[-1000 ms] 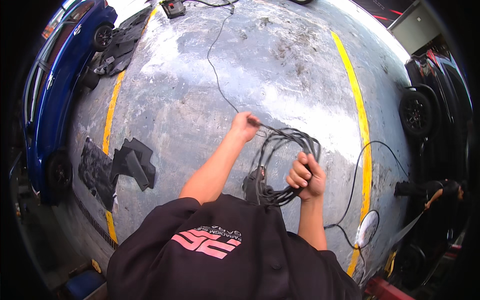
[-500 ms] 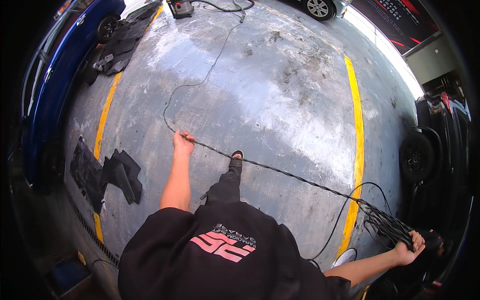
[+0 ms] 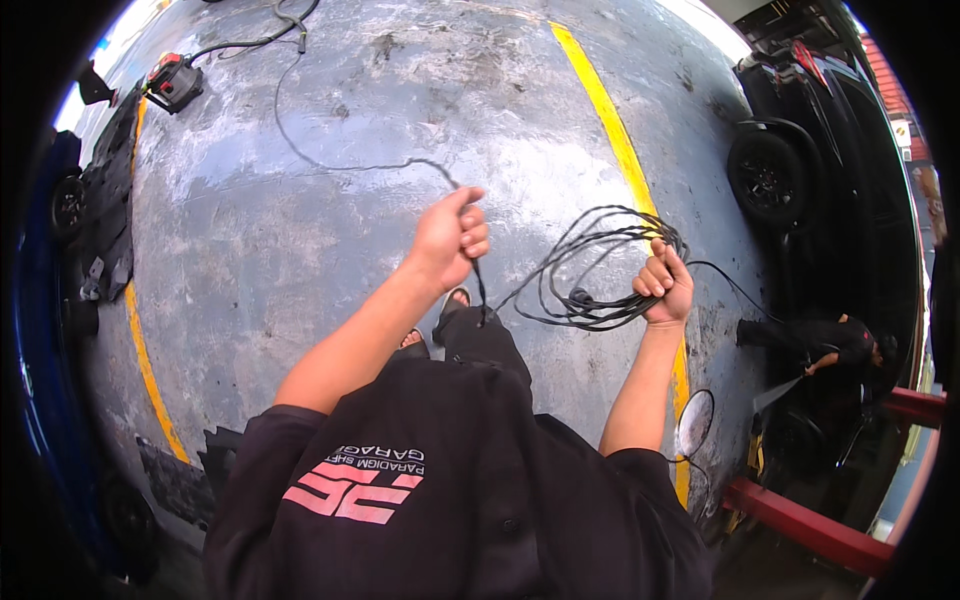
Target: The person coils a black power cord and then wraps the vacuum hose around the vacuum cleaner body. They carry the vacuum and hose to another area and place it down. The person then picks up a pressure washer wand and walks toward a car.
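Observation:
A long black cable runs through both of my hands. My left hand (image 3: 452, 235), raised in front of me, is closed around a single twisted strand of it. From that fist one length of the cable (image 3: 345, 167) trails away over the floor, and a short piece hangs below. My right hand (image 3: 665, 285) grips several loose loops, a coil (image 3: 590, 325) that spreads out toward the left hand. A small dark end piece (image 3: 580, 296) shows inside the loops. My sandaled feet (image 3: 455, 298) are partly visible below the cable.
A workshop vacuum (image 3: 175, 84) with a black hose stands far left. A blue car (image 3: 40, 370) and dark mats (image 3: 108, 215) line the left. On the right are a black vehicle (image 3: 850, 190), a bending person (image 3: 845, 342), a red beam (image 3: 810, 525) and a round pale disc (image 3: 696, 422).
My hands have come closer together, the left moving right and the right coming up and inward. The taut cable between them is slack, and the bundle has opened into loops. My view has turned right.

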`<state>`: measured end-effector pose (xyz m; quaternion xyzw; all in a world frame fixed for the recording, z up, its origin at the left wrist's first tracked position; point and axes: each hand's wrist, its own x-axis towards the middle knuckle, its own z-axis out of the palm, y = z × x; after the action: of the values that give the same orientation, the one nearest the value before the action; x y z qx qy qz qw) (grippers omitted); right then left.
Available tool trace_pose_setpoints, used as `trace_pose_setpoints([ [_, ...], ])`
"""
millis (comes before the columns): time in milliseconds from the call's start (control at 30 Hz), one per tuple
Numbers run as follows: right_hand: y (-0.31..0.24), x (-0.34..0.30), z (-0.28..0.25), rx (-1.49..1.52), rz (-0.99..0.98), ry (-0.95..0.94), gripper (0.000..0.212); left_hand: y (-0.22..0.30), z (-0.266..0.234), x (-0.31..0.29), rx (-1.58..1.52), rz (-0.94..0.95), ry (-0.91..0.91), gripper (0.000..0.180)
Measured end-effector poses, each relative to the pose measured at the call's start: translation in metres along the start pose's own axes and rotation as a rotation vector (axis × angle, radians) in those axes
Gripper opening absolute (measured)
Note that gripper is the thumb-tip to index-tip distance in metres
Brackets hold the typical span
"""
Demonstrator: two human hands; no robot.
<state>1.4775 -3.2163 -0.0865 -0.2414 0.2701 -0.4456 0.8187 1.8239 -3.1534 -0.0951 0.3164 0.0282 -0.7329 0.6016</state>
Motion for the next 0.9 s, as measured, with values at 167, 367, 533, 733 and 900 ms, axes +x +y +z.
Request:
trace_pose_setpoints([
  [167,0.042,0.120,0.041,0.045,0.201,-0.220,0.032,0.027,0.064,0.073,0.028,0.009,-0.083,0.017],
  [367,0.054,0.254,0.105,-0.009,0.409,-0.269,0.025,0.086,0.108,0.153,-0.034,0.201,0.057,0.018],
  [533,0.048,0.317,0.120,-0.056,0.581,-0.151,0.026,0.121,0.107,0.215,0.122,0.250,0.152,0.017],
  [733,0.011,0.377,0.123,0.137,0.678,-0.415,0.032,0.198,0.064,0.349,-0.397,0.141,0.215,0.021],
  [900,-0.093,0.422,0.118,0.409,0.155,-0.161,0.030,0.268,-0.025,0.460,-0.573,0.258,0.442,0.016],
])
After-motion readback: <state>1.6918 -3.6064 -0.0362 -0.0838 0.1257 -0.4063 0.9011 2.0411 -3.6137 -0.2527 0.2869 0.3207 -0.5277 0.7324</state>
